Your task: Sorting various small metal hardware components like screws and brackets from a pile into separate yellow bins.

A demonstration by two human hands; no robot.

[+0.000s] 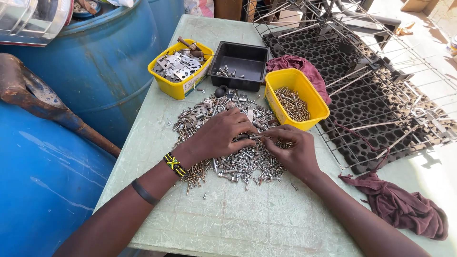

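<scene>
A big pile of mixed screws, bolts and small metal parts (233,162) lies in the middle of a pale green table (247,219). My left hand (221,134) rests palm down on the pile, its fingers curled into the hardware. My right hand (290,150) sits on the pile's right side, fingertips pinching at small pieces where the two hands meet. What the fingers hold is hidden among the parts. A beaded bracelet and a dark band are on my left wrist.
A yellow tub of flat metal plates (180,71), a black tray (239,64) and a yellow tub of screws (295,100) stand behind the pile. Blue drums (95,66) are on the left. A wire rack over a black grid mat (376,90) and maroon cloth (404,209) lie on the right.
</scene>
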